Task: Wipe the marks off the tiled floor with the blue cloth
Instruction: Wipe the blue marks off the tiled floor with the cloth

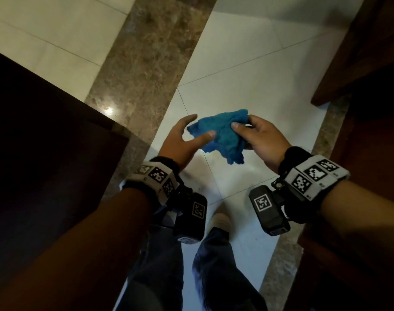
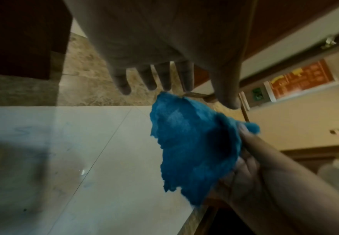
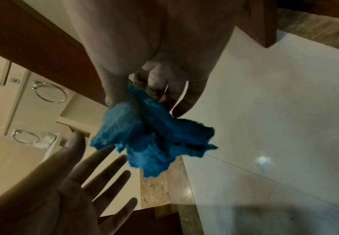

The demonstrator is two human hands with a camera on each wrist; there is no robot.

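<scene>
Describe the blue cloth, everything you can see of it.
The blue cloth is a small, fuzzy, terry-like rag with ragged edges, crumpled and hanging in the air above the white tiled floor. The right hand pinches its upper edge between thumb and fingers. The left hand, fingers spread, is at its other side.

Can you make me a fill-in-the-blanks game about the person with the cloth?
1. The cloth is colored ____.
2. The ____ hand pinches the cloth.
3. The left hand has its fingers spread ____ beside the cloth.
4. The cloth is held up above the tiled ____.

Missing words: blue; right; open; floor
</scene>
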